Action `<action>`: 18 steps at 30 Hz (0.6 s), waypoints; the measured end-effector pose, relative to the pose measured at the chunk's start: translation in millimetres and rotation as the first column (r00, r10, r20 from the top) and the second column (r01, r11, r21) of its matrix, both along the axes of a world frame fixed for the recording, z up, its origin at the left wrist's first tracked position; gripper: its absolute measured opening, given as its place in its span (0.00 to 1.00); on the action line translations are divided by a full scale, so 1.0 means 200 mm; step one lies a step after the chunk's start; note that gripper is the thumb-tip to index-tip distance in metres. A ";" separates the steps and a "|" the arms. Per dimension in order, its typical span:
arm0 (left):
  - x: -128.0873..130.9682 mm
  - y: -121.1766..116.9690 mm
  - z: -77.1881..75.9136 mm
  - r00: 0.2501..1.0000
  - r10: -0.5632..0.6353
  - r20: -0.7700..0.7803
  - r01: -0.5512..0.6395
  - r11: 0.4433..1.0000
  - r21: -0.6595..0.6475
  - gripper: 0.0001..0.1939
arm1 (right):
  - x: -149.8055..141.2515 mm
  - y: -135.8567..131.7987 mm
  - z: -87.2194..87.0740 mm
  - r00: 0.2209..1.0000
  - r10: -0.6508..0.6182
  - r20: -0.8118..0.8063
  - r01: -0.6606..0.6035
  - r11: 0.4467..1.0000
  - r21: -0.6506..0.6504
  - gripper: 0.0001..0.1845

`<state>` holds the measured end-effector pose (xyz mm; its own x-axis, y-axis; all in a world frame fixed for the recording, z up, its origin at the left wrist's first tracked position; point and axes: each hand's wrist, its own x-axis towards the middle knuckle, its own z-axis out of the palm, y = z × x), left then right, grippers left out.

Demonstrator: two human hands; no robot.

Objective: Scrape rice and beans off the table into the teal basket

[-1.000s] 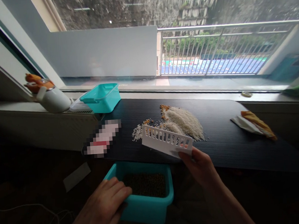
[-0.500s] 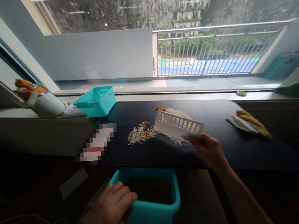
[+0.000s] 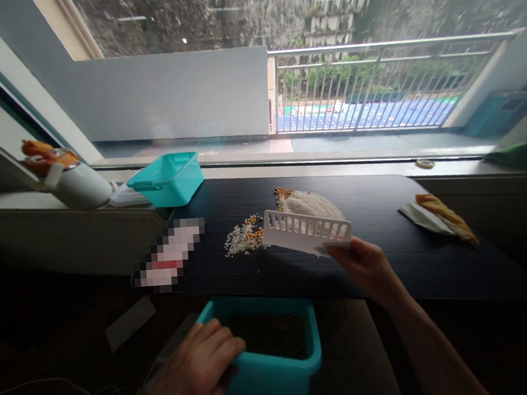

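Observation:
My right hand [image 3: 365, 265] grips the right end of a white slotted plastic divider [image 3: 306, 233], which stands tilted on the dark table. Behind the divider lies a heap of white rice [image 3: 315, 203], with orange-yellow kernels [image 3: 283, 193] at its far left edge. A smaller scatter of rice [image 3: 237, 240] mixed with more kernels spreads to the divider's left. Below the table's front edge, my left hand [image 3: 207, 358] is closed on the near left rim of a turquoise bin [image 3: 316, 338]. Small dark grains [image 3: 271, 335] cover the bin's inside; their kind is too dim to tell.
A second turquoise bin [image 3: 179, 188] stands at the table's back left, near a white pot [image 3: 82, 186] on the sill. A blurred-out pink packet [image 3: 170, 255] lies at left. Crumpled yellow and white packaging [image 3: 440, 215] rests at right. The window runs behind.
My right hand has brought the divider a little left and toward me, uncovering more of the rice heap. My left hand still holds the bin, which has shifted very slightly right.

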<state>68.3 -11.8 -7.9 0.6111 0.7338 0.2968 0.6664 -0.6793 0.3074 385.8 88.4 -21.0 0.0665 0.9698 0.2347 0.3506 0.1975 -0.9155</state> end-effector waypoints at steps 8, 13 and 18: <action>-0.01 0.00 0.00 1.000 -0.021 0.001 0.021 1.000 0.010 0.22 | -0.07 0.08 -0.01 0.998 0.041 0.037 -0.042 0.999 0.015 0.13; -0.02 -0.01 0.00 1.000 -0.002 -0.015 0.000 0.993 -0.119 0.21 | -0.05 0.04 -0.01 0.996 0.068 0.058 -0.070 0.997 0.033 0.12; -0.03 -0.02 -0.01 1.000 -0.002 -0.012 0.000 0.989 -0.146 0.21 | -0.05 0.05 -0.01 0.995 0.083 0.049 -0.085 0.995 0.049 0.11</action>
<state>61.8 -15.2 -9.5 0.6146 0.7681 0.1796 0.6700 -0.6285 0.3951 376.6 97.9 -22.3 -0.0272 0.9582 0.2847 0.3734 0.2739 -0.8863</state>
